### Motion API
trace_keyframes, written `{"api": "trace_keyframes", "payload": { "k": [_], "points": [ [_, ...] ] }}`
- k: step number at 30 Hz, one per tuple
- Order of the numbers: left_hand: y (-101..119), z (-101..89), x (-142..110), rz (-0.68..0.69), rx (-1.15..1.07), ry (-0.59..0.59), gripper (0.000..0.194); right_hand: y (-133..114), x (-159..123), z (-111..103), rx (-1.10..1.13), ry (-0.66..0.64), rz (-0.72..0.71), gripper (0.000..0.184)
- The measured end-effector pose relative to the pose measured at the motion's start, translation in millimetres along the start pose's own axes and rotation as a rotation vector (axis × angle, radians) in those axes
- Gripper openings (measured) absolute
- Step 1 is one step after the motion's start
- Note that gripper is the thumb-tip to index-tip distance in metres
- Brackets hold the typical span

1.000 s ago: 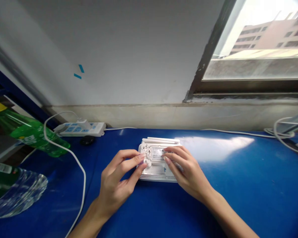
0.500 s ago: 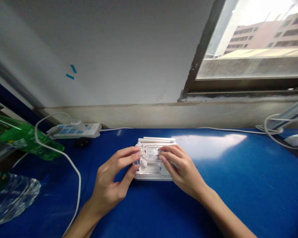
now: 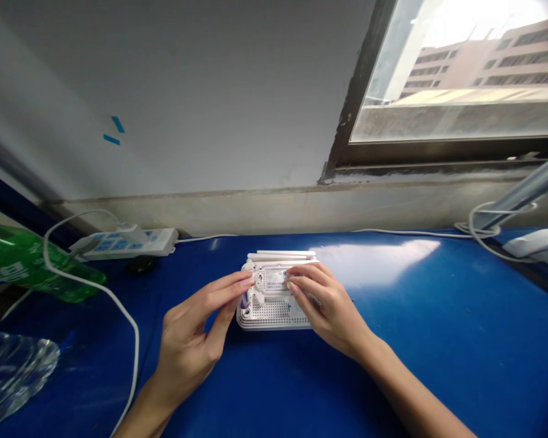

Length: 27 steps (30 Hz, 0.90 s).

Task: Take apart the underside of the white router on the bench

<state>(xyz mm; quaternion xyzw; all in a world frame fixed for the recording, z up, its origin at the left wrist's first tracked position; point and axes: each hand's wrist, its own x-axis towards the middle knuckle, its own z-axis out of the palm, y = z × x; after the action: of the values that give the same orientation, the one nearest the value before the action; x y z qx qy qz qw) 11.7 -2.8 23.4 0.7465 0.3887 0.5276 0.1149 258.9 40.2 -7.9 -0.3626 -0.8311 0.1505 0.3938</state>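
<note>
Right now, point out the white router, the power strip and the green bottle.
White router (image 3: 271, 308), head view: on its perforated face.
Power strip (image 3: 125, 244), head view: on its socket face.
Green bottle (image 3: 31, 260), head view: on its side wall.

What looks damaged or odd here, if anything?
The window frame looks ragged along its left edge, with specks like chipped paint. Two blue strips sit askew on the wall. The white router shows no obvious damage, though the right hand covers part.
</note>
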Motion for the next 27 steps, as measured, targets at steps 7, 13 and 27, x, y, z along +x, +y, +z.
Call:
{"api": "trace_keyframes", "payload": {
  "k": [7, 13, 27],
  "points": [
    [0.7, 2.4, 4.5, 0.045, 0.007, 0.040, 0.033, -0.6, 0.6, 0.0, 0.015, 0.012, 0.000, 0.016],
    [0.1, 1.2, -0.4, -0.003, -0.032, 0.028, 0.036, -1.0, 1.0, -1.0, 0.018, -0.006, 0.003, 0.019],
    [-5.7, -0.7, -2.8, -0.002, 0.057, 0.021, 0.044, -2.5, 1.5, -1.8, 0.017, 0.003, -0.001, 0.019]
  ]
}}
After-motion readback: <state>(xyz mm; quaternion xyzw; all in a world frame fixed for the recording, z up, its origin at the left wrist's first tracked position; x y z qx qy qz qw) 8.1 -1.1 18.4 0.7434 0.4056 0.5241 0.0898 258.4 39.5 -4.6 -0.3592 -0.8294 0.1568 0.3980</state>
